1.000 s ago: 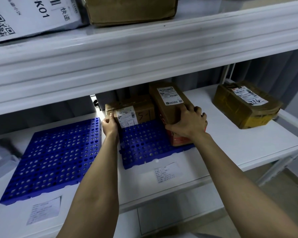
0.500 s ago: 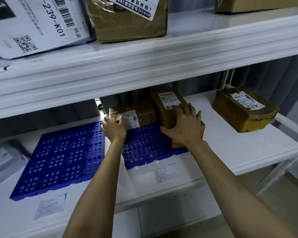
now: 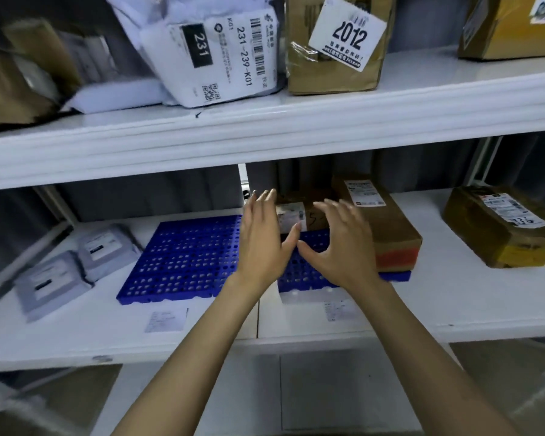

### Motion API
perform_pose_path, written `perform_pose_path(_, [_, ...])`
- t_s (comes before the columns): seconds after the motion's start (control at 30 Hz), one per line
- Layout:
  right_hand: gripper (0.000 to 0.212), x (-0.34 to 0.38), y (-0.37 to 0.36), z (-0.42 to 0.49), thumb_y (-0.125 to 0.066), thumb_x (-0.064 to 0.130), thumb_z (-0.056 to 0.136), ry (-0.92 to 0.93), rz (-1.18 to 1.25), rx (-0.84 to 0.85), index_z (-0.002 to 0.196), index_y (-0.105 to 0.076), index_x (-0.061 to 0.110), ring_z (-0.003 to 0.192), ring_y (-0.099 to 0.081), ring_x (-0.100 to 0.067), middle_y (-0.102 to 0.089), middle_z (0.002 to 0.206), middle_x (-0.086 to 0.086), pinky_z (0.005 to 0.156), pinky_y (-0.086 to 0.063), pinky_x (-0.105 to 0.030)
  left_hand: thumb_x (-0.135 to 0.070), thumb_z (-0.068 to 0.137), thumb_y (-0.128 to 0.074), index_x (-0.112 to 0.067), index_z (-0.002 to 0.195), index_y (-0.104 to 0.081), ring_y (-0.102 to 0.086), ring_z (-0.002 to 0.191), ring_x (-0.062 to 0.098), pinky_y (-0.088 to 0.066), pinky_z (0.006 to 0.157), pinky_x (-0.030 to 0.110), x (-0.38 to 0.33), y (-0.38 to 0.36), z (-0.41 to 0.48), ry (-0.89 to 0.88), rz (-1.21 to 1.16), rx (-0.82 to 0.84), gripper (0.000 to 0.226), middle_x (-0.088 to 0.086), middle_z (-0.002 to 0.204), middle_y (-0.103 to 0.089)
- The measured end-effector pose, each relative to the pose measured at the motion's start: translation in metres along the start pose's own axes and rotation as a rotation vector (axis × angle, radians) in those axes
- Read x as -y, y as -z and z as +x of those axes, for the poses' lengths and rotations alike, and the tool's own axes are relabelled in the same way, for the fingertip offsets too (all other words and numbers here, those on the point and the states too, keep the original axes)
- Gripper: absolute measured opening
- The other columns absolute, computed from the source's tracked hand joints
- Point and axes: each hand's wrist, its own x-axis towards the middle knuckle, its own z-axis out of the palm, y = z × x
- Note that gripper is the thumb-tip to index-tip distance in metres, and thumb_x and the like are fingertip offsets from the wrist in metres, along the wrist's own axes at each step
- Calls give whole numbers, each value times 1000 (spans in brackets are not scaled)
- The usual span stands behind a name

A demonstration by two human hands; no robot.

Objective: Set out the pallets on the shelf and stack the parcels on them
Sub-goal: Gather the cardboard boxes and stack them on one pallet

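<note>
Left hand (image 3: 261, 243) and right hand (image 3: 343, 250) spread empty; tag (image 3: 346, 33) reads "2012", mailer (image 3: 224, 77) "231-239-K01".

Room over left pallet (image 3: 183, 262), small parcel (image 3: 291, 212) and long parcel (image 3: 387, 221) blocking back of right pallet (image 3: 296, 280), upper shelf (image 3: 265, 136) overhead

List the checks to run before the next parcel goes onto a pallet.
1. Hands free: ok. The left hand and right hand are open and hold nothing.
2. Pallets set out: ok. The left pallet and right pallet lie side by side on the shelf.
3. Room on the left pallet: ok. Nothing lies on it.
4. The small box and long box seated squarely on the right pallet: cannot tell. The hands hide part of them.
5. All parcels on pallets: not ok. The taped brown parcel and two grey mailers lie on bare shelf.
</note>
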Motion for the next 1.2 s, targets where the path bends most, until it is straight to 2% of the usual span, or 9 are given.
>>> perform_pose_path(0.1, [67, 33, 7, -6, -50, 58, 79, 76, 131, -126, 130, -55, 15, 127, -49, -24, -58, 131, -4, 107, -40, -43, -41, 93, -53, -10, 145, -31, -13, 145, 19, -24, 116, 39, -2, 35, -12, -71, 10, -17, 64, 2, 151, -33])
perform_pose_path(0.2, [60, 68, 13, -13, -54, 49, 78, 147, 232, -190, 126, -57, 12, 120, -53, -23, -62, 124, -4, 99, -46, -43, -42, 92, -50, -11, 144, -32, -16, 144, 18, -26, 115, 37, 3, 73, -28, -135, 33, -67, 63, 3, 149, -35])
perform_pose_path(0.3, [55, 110, 16, -22, -57, 40, 79, 206, 280, -222, 124, -58, 10, 115, -56, -22, -64, 120, -4, 96, -49, -41, -42, 92, -47, -11, 144, -32, -16, 144, 16, -24, 114, 32, 13, 115, -47, -181, 87, -100, 63, 3, 149, -35])
perform_pose_path(0.43, [48, 175, 18, -35, -70, 18, 75, 335, 323, -280, 121, -60, 8, 110, -58, -19, -65, 116, -5, 92, -51, -40, -41, 93, -45, -7, 144, -33, -18, 145, 19, -26, 116, 36, 35, 182, -71, -252, 181, -132, 63, 6, 148, -38])
perform_pose_path(0.57, [40, 233, 31, -33, -65, 11, 79, 415, 364, -345, 119, -63, 10, 108, -58, -16, -65, 113, -2, 89, -51, -35, -42, 92, -47, -6, 142, -36, -21, 144, 21, -24, 116, 36, 54, 240, -76, -279, 234, -218, 62, 8, 145, -41])
perform_pose_path(0.73, [33, 285, 52, -14, -61, 5, 79, 513, 339, -449, 112, -65, 7, 100, -60, -22, -66, 108, -3, 83, -51, -37, -43, 91, -47, -4, 139, -40, -26, 141, 26, -27, 115, 38, 76, 293, -62, -288, 318, -314, 61, 11, 142, -44])
perform_pose_path(0.87, [33, 313, 65, 8, -60, 6, 77, 543, 270, -441, 110, -63, 9, 99, -58, -23, -65, 107, -3, 79, -50, -35, -42, 90, -47, -6, 137, -41, -28, 138, 27, -27, 112, 38, 86, 324, -50, -266, 347, -376, 59, 9, 141, -44])
perform_pose_path(1.03, [37, 344, 65, 43, -65, 6, 72, 534, 196, -408, 109, -62, 10, 101, -56, -25, -62, 110, -5, 80, -48, -35, -45, 86, -43, -6, 134, -43, -29, 138, 33, -30, 109, 44, 107, 350, -32, -187, 486, -394, 61, 14, 141, -43])
perform_pose_path(1.2, [35, 364, 51, 72, -65, 8, 72, 524, 74, -307, 107, -60, 9, 100, -55, -29, -58, 119, -7, 79, -48, -37, -29, 77, -68, -7, 139, -41, -26, 141, 38, -24, 112, 52, 130, 364, -6, -119, 672, -360, 72, 18, 150, -34])
